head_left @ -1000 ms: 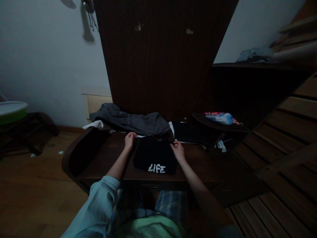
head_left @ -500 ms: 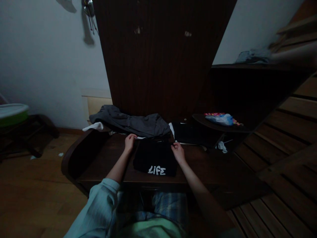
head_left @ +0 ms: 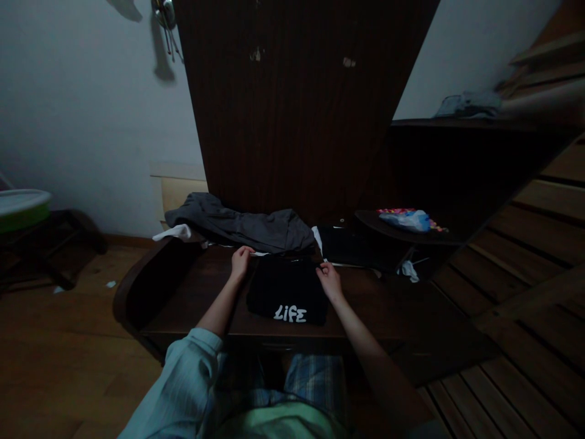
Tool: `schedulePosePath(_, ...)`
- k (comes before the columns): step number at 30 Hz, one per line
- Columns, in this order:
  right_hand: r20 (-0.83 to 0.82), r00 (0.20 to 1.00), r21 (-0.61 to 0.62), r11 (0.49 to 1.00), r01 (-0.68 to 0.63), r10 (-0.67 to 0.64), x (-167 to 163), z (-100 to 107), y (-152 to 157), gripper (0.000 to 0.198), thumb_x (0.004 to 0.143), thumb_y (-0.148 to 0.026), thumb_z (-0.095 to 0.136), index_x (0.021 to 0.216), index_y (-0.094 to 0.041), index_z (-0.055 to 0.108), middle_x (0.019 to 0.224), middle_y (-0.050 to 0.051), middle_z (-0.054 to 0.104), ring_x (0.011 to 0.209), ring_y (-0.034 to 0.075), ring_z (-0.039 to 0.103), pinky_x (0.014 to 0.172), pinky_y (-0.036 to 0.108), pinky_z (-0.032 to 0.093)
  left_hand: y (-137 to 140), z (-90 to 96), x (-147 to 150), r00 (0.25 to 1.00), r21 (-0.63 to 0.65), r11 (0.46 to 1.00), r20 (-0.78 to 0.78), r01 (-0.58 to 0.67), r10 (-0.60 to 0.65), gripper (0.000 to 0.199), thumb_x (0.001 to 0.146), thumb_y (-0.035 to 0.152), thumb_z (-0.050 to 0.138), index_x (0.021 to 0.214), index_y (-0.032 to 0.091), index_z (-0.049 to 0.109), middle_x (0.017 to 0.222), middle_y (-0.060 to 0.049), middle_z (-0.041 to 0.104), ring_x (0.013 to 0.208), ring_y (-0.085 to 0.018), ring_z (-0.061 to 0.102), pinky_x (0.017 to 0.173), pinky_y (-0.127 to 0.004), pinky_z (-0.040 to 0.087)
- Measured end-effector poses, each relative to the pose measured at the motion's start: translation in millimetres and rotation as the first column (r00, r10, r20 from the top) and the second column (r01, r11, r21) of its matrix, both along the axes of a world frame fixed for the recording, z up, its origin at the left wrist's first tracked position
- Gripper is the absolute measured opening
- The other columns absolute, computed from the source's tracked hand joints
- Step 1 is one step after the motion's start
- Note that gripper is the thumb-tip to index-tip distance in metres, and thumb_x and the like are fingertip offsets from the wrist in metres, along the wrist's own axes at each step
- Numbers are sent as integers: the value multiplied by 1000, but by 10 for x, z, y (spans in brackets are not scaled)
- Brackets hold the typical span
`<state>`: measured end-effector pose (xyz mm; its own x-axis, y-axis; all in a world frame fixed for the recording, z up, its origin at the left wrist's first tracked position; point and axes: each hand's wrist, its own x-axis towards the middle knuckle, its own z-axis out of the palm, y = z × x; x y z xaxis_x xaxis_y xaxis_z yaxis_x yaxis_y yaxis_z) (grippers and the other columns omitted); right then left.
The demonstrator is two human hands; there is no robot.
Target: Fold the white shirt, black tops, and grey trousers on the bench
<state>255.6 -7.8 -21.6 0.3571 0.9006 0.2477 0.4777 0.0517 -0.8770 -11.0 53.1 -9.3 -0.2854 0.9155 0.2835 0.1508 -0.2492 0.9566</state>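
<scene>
A black T-shirt (head_left: 287, 283) lies folded into a rough rectangle on the dark wooden bench, its white "Life" lettering upside down to me along the near edge. My left hand (head_left: 241, 262) is closed in a pinch at the shirt's far left corner. On the opposite side, the fingers of my right hand (head_left: 329, 279) are closed on the far right corner. Just beyond the shirt lies a crumpled dark grey garment (head_left: 242, 227). Behind my right hand is a folded black garment with a white edge (head_left: 345, 245). Dim light hides the fabric layers.
The wooden bench (head_left: 183, 311) has a curved left arm. A white cloth (head_left: 178, 233) hangs over that arm. At the right, a shelf (head_left: 379, 224) bears a blue-white plastic bag (head_left: 409, 220). A slatted wooden structure (head_left: 516, 292) stands further right, a green basin (head_left: 22, 210) far left.
Almost nothing differs. Both hands stay at the shirt's far corners, and the view has shifted very slightly.
</scene>
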Motion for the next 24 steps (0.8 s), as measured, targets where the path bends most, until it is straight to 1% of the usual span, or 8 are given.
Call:
schedulePosePath(7, -22, 1000, 29, 999, -14, 14, 17, -52, 29, 20, 63, -40, 48, 72, -22, 47, 54, -3, 50, 53, 15, 50, 54, 26, 36, 17, -32, -6, 1000, 5, 1000, -29, 8, -8, 18, 63, 24, 42, 58, 18, 59, 45, 4, 45, 47, -13, 44, 45, -21, 31)
schedulePosePath(11, -38, 999, 32, 999, -19, 20, 32, -47, 23, 22, 63, -40, 50, 74, -22, 48, 55, -3, 50, 53, 15, 49, 56, 26, 37, 10, -28, 6, 997, -6, 999, -75, 36, -37, 20, 65, 24, 41, 58, 19, 59, 44, 4, 45, 46, -12, 44, 46, -21, 32)
schedulePosePath(13, -28, 1000, 76, 997, 4, -2, 39, -23, 6, 24, 64, -41, 51, 77, -21, 49, 62, 0, 53, 56, 15, 50, 58, 27, 39, 2, -19, 25, 992, -23, 997, -110, 67, -69, 20, 65, 23, 42, 56, 19, 59, 41, 5, 43, 44, -12, 42, 45, -21, 31)
schedulePosePath(15, 14, 999, 173, 984, 41, -44, 38, 13, -18, 25, 66, -42, 50, 79, -20, 52, 72, 3, 56, 62, 16, 50, 63, 28, 40, -11, -10, 56, 982, -44, 993, -151, 106, -112, 19, 65, 23, 44, 54, 19, 59, 39, 5, 41, 42, -12, 40, 45, -21, 29)
schedulePosePath(17, 68, 996, 228, 973, 37, -54, 24, 44, -41, 25, 69, -43, 48, 78, -20, 54, 73, 4, 56, 63, 16, 50, 64, 28, 40, -30, -3, 94, 971, -64, 988, -188, 140, -150, 15, 64, 23, 49, 53, 19, 59, 39, 5, 43, 42, -12, 41, 45, -21, 28)
schedulePosePath(19, 96, 995, 170, 985, -12, -4, 2, 57, -49, 27, 70, -47, 47, 71, -21, 54, 63, 2, 54, 59, 16, 49, 61, 27, 38, -56, 2, 132, 954, -76, 985, -248, 152, -166, 12, 61, 26, 58, 51, 20, 57, 42, 4, 47, 44, -12, 42, 45, -21, 28)
schedulePosePath(22, 126, 991, 31, 998, -51, 47, -27, 50, -34, 31, 68, -52, 49, 58, -22, 51, 52, -1, 49, 54, 16, 47, 56, 27, 35, -104, 14, 174, 897, -68, 987, -412, 145, -160, 20, 58, 30, 66, 48, 21, 53, 47, 4, 48, 46, -13, 43, 47, -22, 28)
schedulePosePath(24, 183, 980, 14, 997, -82, 78, -33, 53, -27, 29, 65, -49, 52, 54, -23, 49, 52, -1, 47, 53, 16, 46, 56, 27, 33, -134, 32, 191, 861, -28, 987, -486, 159, -152, 21, 61, 29, 65, 48, 21, 51, 51, 3, 48, 49, -13, 43, 49, -22, 30)
